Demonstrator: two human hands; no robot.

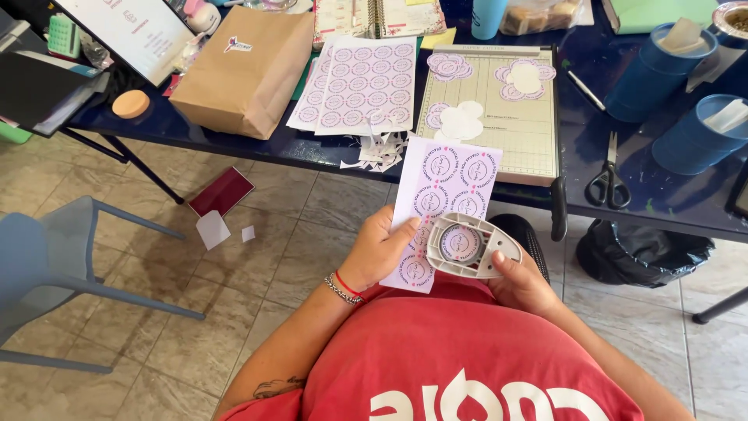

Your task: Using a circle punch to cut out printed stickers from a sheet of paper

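Observation:
My left hand (pixel 379 251) grips the left edge of a white sheet (pixel 448 191) printed with round pink labels, held above my lap. A grey circle punch (pixel 471 245) sits over the sheet's lower part, one label showing through its round window. My right hand (pixel 520 282) holds that punch from below, thumb on its right end. A red cord and a bead bracelet circle my left wrist.
The dark blue table (pixel 639 195) ahead carries a paper trimmer (pixel 499 117) with cut scalloped rounds, more label sheets (pixel 358 86), a brown paper bag (pixel 245 70), scissors (pixel 608 183) and blue tubs (pixel 693 136). A blue chair (pixel 54 265) stands at left, a black bag (pixel 643 253) under the table.

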